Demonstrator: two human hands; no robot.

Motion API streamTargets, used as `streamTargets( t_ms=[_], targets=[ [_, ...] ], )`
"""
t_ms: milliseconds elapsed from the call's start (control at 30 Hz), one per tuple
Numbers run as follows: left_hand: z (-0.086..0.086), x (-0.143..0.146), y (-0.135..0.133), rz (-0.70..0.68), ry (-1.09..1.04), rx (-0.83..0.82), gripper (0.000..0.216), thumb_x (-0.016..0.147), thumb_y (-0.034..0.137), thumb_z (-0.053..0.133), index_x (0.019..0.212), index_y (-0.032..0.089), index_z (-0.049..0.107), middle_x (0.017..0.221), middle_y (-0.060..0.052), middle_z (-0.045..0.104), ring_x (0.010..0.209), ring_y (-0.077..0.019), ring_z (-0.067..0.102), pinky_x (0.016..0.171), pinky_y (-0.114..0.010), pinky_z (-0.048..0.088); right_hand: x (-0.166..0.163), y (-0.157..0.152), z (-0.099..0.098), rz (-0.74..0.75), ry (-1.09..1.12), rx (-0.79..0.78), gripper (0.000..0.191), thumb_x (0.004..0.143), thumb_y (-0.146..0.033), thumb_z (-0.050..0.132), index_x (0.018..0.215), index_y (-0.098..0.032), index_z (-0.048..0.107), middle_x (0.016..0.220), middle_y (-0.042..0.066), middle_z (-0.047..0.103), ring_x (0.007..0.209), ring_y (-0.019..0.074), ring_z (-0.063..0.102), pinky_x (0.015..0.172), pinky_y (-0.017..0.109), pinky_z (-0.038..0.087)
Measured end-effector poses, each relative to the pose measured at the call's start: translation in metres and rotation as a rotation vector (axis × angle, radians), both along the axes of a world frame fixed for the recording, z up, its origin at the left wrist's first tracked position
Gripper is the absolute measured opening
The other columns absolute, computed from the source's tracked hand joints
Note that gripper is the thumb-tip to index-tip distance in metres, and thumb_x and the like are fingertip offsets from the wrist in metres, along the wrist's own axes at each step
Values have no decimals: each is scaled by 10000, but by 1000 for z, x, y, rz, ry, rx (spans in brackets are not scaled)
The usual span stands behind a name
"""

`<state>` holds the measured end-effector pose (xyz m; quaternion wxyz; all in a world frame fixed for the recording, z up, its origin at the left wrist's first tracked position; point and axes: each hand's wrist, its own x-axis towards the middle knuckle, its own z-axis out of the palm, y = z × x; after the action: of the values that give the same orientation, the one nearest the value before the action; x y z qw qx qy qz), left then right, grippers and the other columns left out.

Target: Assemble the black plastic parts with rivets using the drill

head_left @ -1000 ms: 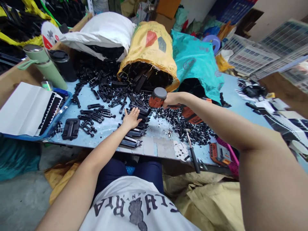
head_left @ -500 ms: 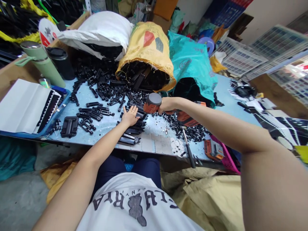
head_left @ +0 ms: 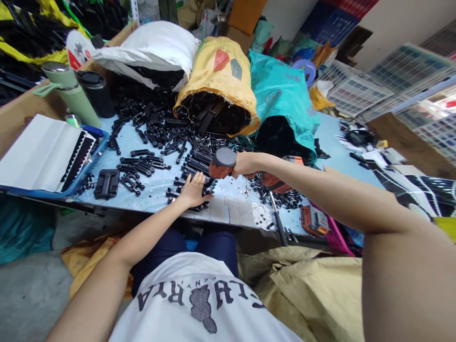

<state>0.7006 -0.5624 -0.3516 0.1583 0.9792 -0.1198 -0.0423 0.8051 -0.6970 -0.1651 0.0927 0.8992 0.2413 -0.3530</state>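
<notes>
My right hand (head_left: 245,164) is wrapped round the grip of an orange and black cordless drill (head_left: 223,163). The drill's round rear end faces me, and its tip is hidden from view. My left hand (head_left: 194,191) lies spread, palm down, on a row of black plastic arms (head_left: 195,164) lined up near the table's front edge. The drill is just above the right side of that row. Loose screws (head_left: 254,185) are scattered below my right wrist, and a black square bracket (head_left: 106,184) lies to the left.
Behind the row, a yellow sack (head_left: 223,66) and a teal sack (head_left: 281,90) lie with open mouths. A blue tray (head_left: 101,147) and a green bottle (head_left: 76,97) stand left. A black-handled tool (head_left: 280,225) and a spare battery (head_left: 313,221) rest at the front right edge.
My left hand has slid toward the front edge along the row, uncovering more black arms behind it. The drill in my right hand has shifted slightly left and toward me.
</notes>
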Motion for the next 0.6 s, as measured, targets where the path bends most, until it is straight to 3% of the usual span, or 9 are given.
streamTargets(
  t_ms=[167,300,433,600],
  targets=[
    [1,-31,7,-158,-7,56,916,745,680,442,1423,100,237,1504,-157,158,1402,-284,66,1123,-491,51,-24,-5,10,135,-124,-24,160,593,-289,640,709,-179,650,588,25,582,583,174,576,488,242,363],
    [-9,-48,7,-82,-131,107,809,804,553,477,1437,130,202,1503,-138,182,1406,-257,50,1130,-481,19,-38,-6,10,163,-73,-40,133,597,-291,632,675,-186,660,579,24,589,570,178,579,489,252,360],
    [-15,-46,5,-71,-169,108,788,820,533,470,1432,108,213,1492,-144,220,1402,-246,97,1138,-456,30,-41,-5,2,142,-30,-56,155,591,-261,623,715,-184,675,575,23,596,553,179,576,491,255,361],
    [-12,-45,4,-62,-186,95,770,821,520,481,1420,94,250,1478,-151,256,1399,-250,117,1142,-446,54,-60,-4,12,172,-159,-95,229,606,-341,616,741,-167,680,666,77,636,620,223,607,504,274,371]
  ],
)
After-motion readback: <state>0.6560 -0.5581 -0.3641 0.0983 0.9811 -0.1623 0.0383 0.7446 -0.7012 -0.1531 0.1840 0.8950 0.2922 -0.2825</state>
